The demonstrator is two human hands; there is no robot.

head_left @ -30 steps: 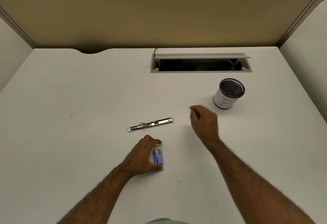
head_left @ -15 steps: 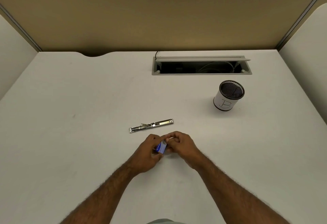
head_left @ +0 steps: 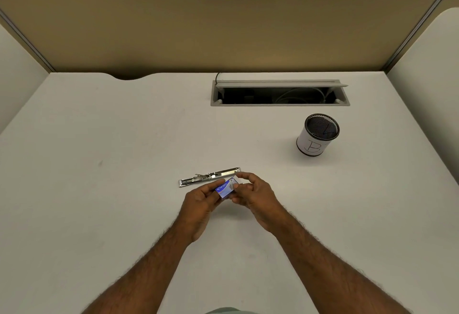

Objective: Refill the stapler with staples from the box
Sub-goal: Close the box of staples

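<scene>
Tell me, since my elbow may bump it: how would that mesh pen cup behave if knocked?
The mesh pen cup looks nearly empty, so it is probably light and would slide or tip easily. It is taller than wide and already seems to lean. Once over, its round wall would likely roll across the smooth desk.

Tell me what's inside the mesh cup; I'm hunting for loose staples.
Inside the cup only dark mesh shows, plus one thin light line near the right of its wall, too small to identify. The near wall hides part of the bottom, so staples there cannot be ruled out.
</scene>
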